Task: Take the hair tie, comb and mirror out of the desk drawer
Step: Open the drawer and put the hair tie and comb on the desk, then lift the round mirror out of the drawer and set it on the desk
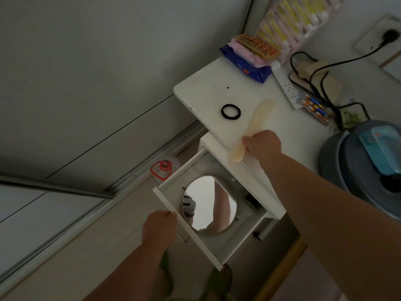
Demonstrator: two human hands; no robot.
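A black hair tie (230, 111) lies flat on the white desk top (208, 92). My right hand (263, 144) is shut on a pale cream comb (256, 122), which slants across the desk's front edge with its far end over the top. The white drawer (186, 229) stands pulled open below. A round mirror (210, 205) lies face up inside it. My left hand (159, 227) grips the drawer's front panel near its handle.
Tissue packs (249, 59) and stacked packets sit at the desk's back. A power strip (286, 88), black cables and a box of batteries (316, 109) lie to the right. A grey-blue appliance (360, 168) stands at the right edge. A red-rimmed container (161, 168) sits on the floor.
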